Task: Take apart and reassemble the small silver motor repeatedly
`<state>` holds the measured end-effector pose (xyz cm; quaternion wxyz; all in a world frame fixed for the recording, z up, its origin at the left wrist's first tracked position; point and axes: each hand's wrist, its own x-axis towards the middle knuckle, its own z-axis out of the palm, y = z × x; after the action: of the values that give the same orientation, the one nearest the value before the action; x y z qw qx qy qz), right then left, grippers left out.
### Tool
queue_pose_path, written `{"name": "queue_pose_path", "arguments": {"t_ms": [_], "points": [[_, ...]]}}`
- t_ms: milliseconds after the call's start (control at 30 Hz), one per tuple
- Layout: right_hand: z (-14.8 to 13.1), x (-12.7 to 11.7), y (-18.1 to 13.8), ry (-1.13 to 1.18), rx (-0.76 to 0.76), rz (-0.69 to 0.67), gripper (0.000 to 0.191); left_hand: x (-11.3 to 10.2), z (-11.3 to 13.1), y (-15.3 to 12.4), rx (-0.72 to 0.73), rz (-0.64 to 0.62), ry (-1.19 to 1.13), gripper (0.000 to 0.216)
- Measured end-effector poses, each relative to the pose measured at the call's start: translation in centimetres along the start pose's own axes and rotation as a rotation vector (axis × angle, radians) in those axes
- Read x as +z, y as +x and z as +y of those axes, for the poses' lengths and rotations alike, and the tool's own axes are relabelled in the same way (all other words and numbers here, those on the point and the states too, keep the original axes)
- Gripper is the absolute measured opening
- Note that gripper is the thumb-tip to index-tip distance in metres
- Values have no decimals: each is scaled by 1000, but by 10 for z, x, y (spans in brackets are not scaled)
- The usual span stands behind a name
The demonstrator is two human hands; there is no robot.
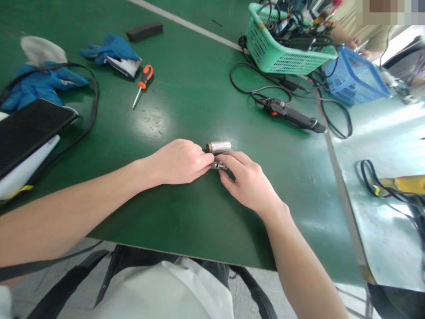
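Creased cloth (pixel 166 290) lies below hands (pixel 186 160) (pixel 247 177) pinching shiny metal (pixel 219 165).

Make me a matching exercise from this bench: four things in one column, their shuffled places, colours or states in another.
1. green basket
2. small metal part
3. screwdriver
4. metal cylinder

A. on its side, just beyond both hands
B. part orange, part black
C. piled above its rim
D. between left hand and right hand

Pairs: 1-C, 2-D, 3-B, 4-A

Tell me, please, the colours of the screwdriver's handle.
The screwdriver's handle is orange and black, best seen in the head view.
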<state>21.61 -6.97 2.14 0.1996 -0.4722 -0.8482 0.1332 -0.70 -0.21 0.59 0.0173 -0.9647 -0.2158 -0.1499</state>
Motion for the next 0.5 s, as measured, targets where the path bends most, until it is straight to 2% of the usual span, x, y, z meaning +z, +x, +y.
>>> {"name": "queue_pose_path", "arguments": {"t_ms": [500], "points": [[-4,0,0,-61,72,-2,21,-2,0,1,-49,-63,34,30]]}}
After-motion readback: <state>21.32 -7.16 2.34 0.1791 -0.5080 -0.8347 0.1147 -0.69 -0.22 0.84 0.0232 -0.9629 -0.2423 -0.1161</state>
